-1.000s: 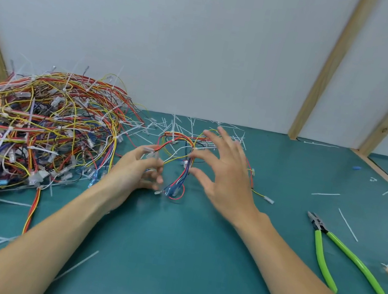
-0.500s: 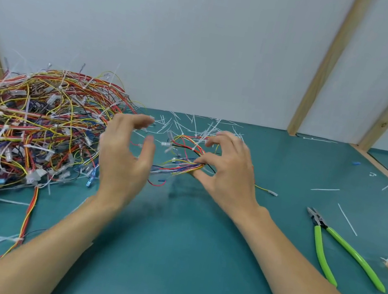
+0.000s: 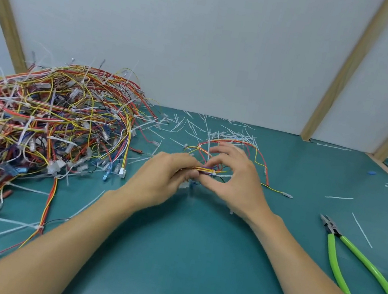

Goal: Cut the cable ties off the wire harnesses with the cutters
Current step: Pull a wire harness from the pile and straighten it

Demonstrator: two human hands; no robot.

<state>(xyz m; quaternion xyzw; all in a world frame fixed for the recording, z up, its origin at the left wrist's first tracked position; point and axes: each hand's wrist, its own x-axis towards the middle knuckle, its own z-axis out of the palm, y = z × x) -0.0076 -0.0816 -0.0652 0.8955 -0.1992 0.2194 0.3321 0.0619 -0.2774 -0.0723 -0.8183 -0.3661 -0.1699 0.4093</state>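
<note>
From the head camera we see both our hands meeting over the teal counter (image 3: 170,257) near the middle of the frame. Our left hand (image 3: 162,180) has its fingers curled around one end of a small wire harness (image 3: 209,170), gripping a tight bunch of yellow, red and blue wires. Our right hand (image 3: 235,181), just at its 3 o'clock side, pinches the same bunch between thumb and forefinger, with the other fingers loosely arched above it; motion blur keeps us from telling exactly how those fingers lie. From the grip, the harness loops away toward 12 o'clock in red and yellow arcs, and one yellow lead trails off at 3 o'clock to a pale terminal lying on the counter. The cutters (image 3: 353,258), with bright green handles, lie on the counter at 3 o'clock of our hands, well apart from them, their jaws pointing toward 11 o'clock and the handles splayed. At 9 o'clock sits a big pile of harnesses (image 3: 46,128), a tangle of many-coloured wires bristling with white cable ties. Cut tie scraps (image 3: 218,130) are strewn at 12 o'clock, just before the white wall (image 3: 203,46) with its slanted wooden battens.
</note>
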